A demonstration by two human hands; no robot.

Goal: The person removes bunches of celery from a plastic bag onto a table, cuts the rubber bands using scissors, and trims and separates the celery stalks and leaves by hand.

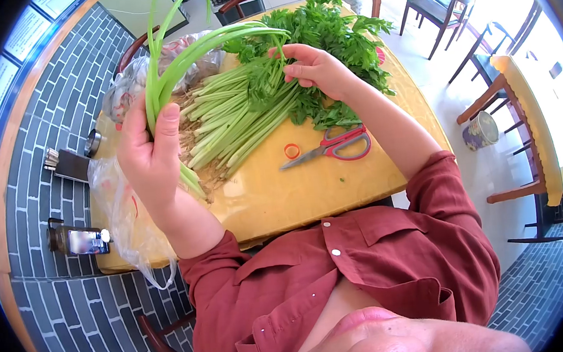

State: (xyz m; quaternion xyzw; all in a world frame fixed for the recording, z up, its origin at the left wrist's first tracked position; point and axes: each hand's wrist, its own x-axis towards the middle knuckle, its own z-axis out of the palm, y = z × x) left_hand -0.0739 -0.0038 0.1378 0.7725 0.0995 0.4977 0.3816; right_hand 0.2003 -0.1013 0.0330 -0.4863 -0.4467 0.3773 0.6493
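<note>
My left hand (147, 143) is closed around a few long scallions (178, 78), whose green leaves rise above the fingers. Some leaves stand up past the top of the view, while others arch over to the right. At the end of the arching leaves, my right hand (316, 70) pinches their tips between thumb and fingers. Beneath both hands lies a big bunch of celery (240, 116), its pale stalks toward the left and its leafy tops toward the back right. Scissors (335, 148) with red and grey handles lie partly open in front of the celery, beside a small red ring (291, 151).
A yellow-covered table (263, 200) carries everything. Plastic bags (132, 88) sit at its back left, and a clear bag (122, 215) hangs over the left edge. Nearby on the left are a phone (88, 241) and a dark holder (71, 166). Chairs (437, 15) stand to the right.
</note>
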